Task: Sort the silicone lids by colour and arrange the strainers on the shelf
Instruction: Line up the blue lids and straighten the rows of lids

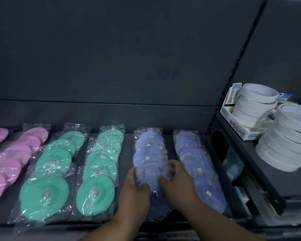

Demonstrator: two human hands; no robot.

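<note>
Both the left hand (135,186) and right hand (177,180) are curled round the blue lid pack (149,153), lower centre; floppy, slippery, likely best gripped edgewise.

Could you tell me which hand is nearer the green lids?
Left. The left hand grips the blue pack at its edge beside the green lids; the right hand holds its far side.

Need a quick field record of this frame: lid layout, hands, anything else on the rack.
layout: pink lids left, green lids middle, blue lids right, two bagged rows each
left hand: grips left blue row at its left edge
right hand: grips the same row at its right edge
neighbouring shelf: tape rolls, stacked
strainers: none in view
</note>
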